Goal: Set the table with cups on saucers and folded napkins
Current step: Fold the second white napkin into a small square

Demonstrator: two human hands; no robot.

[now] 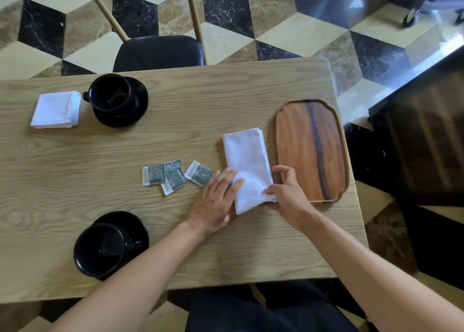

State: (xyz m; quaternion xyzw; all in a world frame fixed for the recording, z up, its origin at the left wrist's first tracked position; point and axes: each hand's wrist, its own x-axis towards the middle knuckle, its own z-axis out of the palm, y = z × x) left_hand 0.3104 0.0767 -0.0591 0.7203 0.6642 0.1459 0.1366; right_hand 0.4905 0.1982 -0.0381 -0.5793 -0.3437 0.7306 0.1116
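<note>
A white cloth napkin (247, 161) lies folded lengthwise on the wooden table (175, 141), right of centre. My left hand (216, 201) rests flat on its near left edge with fingers straight. My right hand (286, 193) pinches the napkin's near right corner between thumb and fingers. A black cup (109, 93) stands on a black saucer (139, 106) at the far left, with a square folded white napkin (56, 109) beside it. A second black cup (100, 249) sits on its saucer (130, 221) at the near left.
A wooden tray (311, 151) lies at the table's right edge, just beyond the napkin. Three grey sachets (175, 175) lie mid-table, left of my left hand. A black-seated chair (158, 52) is tucked in at the far side. A dark counter (426, 131) stands to the right.
</note>
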